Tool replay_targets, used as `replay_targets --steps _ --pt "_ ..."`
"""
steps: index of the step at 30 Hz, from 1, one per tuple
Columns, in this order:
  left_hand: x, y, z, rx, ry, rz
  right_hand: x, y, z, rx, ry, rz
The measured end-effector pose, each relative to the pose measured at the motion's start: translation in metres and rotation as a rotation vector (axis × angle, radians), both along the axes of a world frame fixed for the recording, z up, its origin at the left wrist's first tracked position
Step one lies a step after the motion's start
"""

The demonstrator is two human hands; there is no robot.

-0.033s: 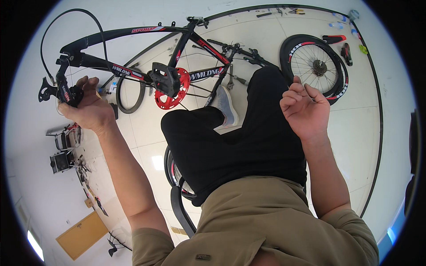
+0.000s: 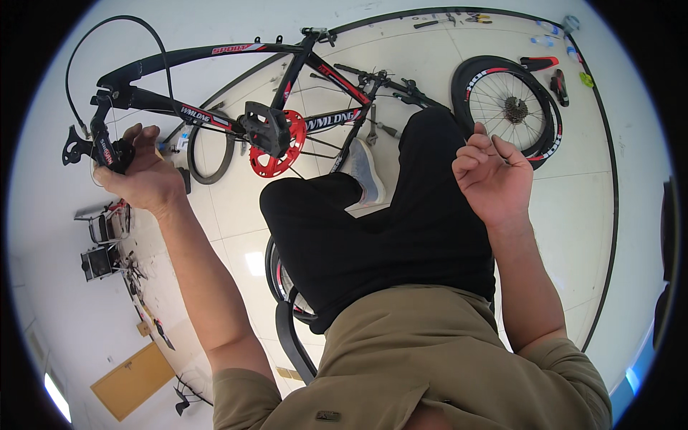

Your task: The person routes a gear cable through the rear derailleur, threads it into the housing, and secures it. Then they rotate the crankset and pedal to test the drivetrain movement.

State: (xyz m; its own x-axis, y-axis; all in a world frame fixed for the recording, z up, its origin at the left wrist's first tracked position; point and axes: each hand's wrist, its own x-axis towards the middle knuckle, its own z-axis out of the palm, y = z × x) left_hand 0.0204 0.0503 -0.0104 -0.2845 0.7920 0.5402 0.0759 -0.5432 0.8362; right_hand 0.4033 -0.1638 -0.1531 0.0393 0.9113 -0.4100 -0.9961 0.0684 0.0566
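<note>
Seeing no change, I judge work paused: my left hand (image 2: 149, 180) cups the fork (image 2: 106, 143), my right hand (image 2: 496, 185) half-curls, and whether either's fingers grip I cannot tell.

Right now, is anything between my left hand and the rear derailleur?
Nothing visible is: your left hand is right at the rear derailleur, its thumb by the lower end. The black cable housing arches higher in the view.
</note>
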Motion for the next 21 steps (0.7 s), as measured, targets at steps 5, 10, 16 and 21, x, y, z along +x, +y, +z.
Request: replay_targets --steps 5,10,16,21 --pt "-0.004 0.003 0.000 -0.017 -0.013 -0.018 0.003 0.000 -0.002 0.012 -0.001 -0.012" --pt "-0.003 0.002 0.001 -0.027 -0.043 -0.015 0.003 0.000 0.000 0.011 0.008 -0.011" --pt "0.003 -0.001 -0.001 -0.006 -0.020 -0.004 0.001 0.001 -0.001 -0.005 0.010 -0.006" --pt "0.006 -0.004 0.002 0.024 -0.064 -0.014 -0.004 0.003 0.005 -0.009 -0.037 0.025"
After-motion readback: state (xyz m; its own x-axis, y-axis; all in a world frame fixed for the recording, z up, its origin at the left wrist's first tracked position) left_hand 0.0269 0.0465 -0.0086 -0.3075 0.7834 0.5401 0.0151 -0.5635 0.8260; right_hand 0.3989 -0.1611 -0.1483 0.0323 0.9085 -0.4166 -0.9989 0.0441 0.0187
